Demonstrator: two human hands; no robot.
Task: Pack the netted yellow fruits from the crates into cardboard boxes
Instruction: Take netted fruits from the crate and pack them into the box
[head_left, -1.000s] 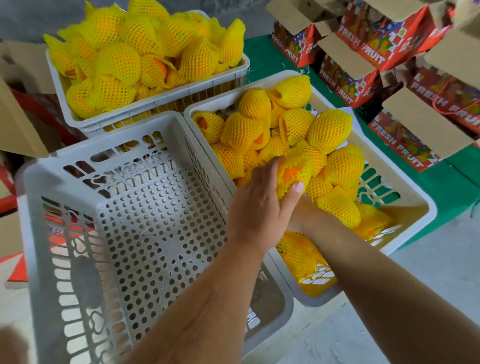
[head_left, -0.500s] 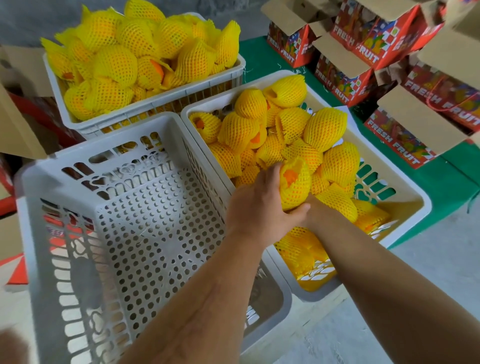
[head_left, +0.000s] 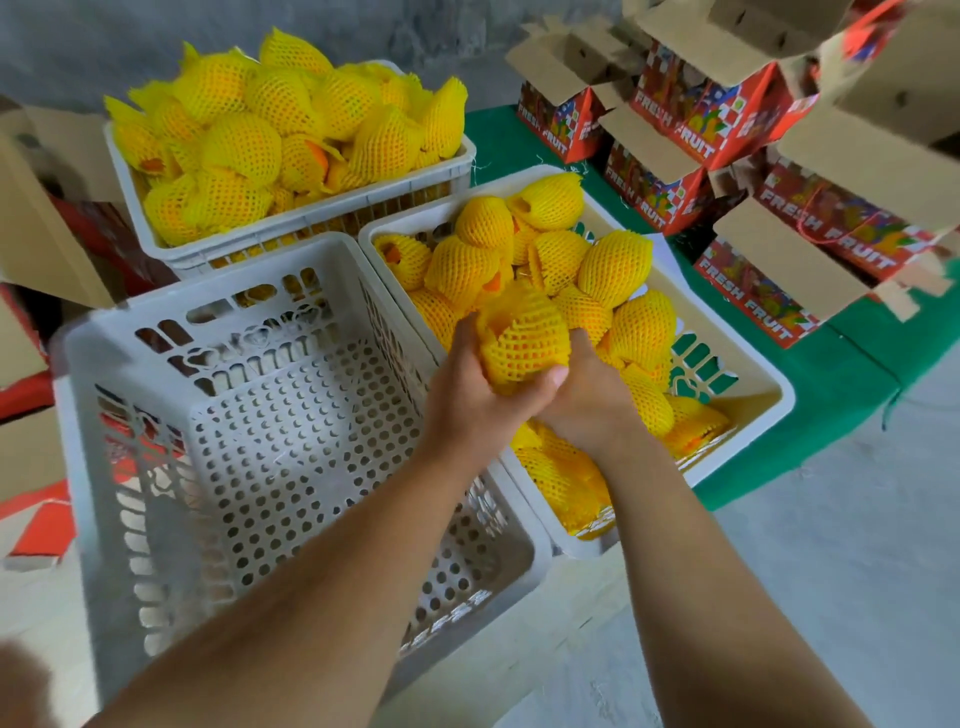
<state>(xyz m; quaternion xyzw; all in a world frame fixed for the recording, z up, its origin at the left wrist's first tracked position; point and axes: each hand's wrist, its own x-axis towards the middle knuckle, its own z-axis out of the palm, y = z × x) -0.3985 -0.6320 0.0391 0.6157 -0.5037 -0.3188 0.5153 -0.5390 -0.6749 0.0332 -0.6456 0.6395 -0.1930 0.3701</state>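
A: From the head camera, how far along does the packing look?

B: Early to middling, I'd judge. The left hand (head_left: 470, 400) and right hand (head_left: 587, 400) together cup one netted yellow fruit (head_left: 522, 343), fingers curled round it, lifted just above the half-full crate (head_left: 748, 415) that lies under both hands.

A: And the other crates?

B: The white crate (head_left: 260, 415) to the left of the left hand holds no fruit, so that one looks done. Beyond it, up and left of the hands, a heaped crate (head_left: 291, 156) seems untouched.

A: The boxes?

B: The red "FRESH FRUIT" cardboard boxes (head_left: 753, 291) stand up and to the right of the right hand, well apart, flaps open. I cannot tell whether any hold fruit yet.
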